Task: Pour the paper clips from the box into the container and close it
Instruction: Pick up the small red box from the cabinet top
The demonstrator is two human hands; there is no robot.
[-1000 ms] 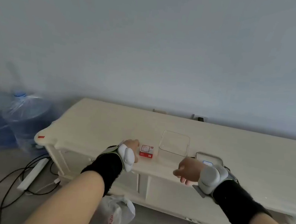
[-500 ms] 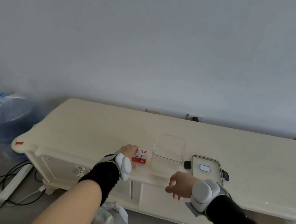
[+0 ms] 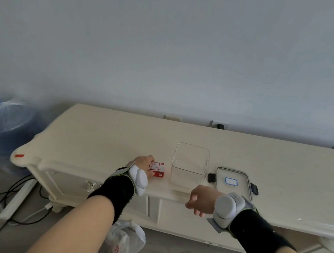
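A small red and white paper clip box (image 3: 157, 168) lies on the cream cabinet top (image 3: 99, 140). My left hand (image 3: 144, 163) has its fingers around the box's left end, and the box still rests on the surface. To the right of the box stands a clear, empty, square container (image 3: 190, 165) with no lid on it. Its lid (image 3: 232, 181), clear with dark side clips and a blue-edged label, lies flat to the right of the container. My right hand (image 3: 200, 203) hovers loosely curled in front of the container, holding nothing.
Blue water jugs in plastic wrap (image 3: 0, 128) stand on the floor at the left. Cables and a white power strip (image 3: 16, 199) lie below the cabinet's left end. A plastic bag (image 3: 124, 242) sits on the floor beneath my left arm. Wall sockets (image 3: 220, 125) sit behind the cabinet.
My left hand has closed in on the paper clip box. My right hand has dropped slightly toward the front edge. The view has shifted right and nearer.
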